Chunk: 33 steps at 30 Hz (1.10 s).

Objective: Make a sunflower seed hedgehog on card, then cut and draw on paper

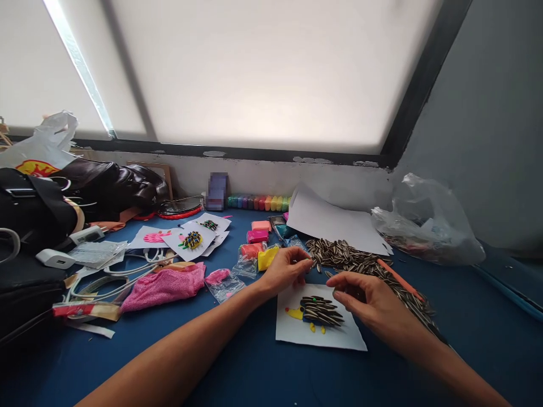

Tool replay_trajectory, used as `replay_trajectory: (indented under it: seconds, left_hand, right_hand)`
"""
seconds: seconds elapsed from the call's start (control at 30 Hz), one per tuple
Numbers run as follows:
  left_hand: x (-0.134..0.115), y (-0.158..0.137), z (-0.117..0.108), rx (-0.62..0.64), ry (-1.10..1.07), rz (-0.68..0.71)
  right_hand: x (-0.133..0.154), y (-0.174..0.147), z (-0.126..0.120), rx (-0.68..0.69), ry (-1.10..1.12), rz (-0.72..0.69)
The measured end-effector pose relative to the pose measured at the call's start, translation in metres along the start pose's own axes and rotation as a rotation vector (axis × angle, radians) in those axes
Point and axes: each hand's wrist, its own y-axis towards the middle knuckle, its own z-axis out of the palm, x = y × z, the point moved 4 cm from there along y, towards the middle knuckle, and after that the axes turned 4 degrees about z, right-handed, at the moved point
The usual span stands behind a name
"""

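Observation:
A white paper card point(292, 333) lies on the blue table. On it is a hedgehog with a yellow clay face point(294, 313), a blue body, and a back of striped sunflower seeds point(320, 311). My left hand point(288, 268) is above the card's far edge, thumb and fingers pinched together, with what looks like a seed at the tips. Over the card's right side hovers my right hand point(367, 294), its fingers curled and a small gap between thumb and forefinger. Just beyond both hands spreads a heap of sunflower seeds point(339, 254).
An orange stick point(401, 280) rests on the seeds. Clay packets, including a yellow one point(267, 258), lie left of the heap. Finished cards point(203, 246), a pink cloth point(169, 285), cables and bags crowd the left. White sheets point(335, 217) and a plastic bag point(428, 220) are behind.

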Motion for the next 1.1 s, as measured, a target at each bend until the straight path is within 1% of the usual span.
replay_trajectory:
  seconds: [0.1,0.23,0.47,0.57,0.73,0.9,1.1]
  left_hand:
    - [0.000,0.000,0.000,0.013,0.001,0.008]
    - [0.000,0.000,-0.001,0.007,0.007,0.001]
    - [0.002,0.001,-0.001,0.021,-0.005,0.003]
    - [0.001,0.001,-0.001,0.020,-0.004,0.001]
    - [0.001,0.000,0.000,0.022,-0.002,-0.013]
    - [0.003,0.001,0.000,0.028,-0.003,0.004]
    - [0.000,0.000,0.000,0.022,0.004,-0.028]
  right_hand:
    - [0.002,-0.001,0.001,0.019,-0.004,0.014]
    - [0.005,-0.001,-0.001,-0.007,-0.021,-0.016]
    - [-0.008,0.002,-0.001,-0.028,-0.080,0.013]
    - [-0.005,0.002,0.000,-0.019,-0.087,-0.009]
    - [-0.003,0.001,-0.002,-0.049,-0.074,-0.030]
    - [-0.007,0.003,-0.002,-0.020,-0.071,0.024]
    - [-0.004,0.002,-0.003,0.010,-0.084,0.037]
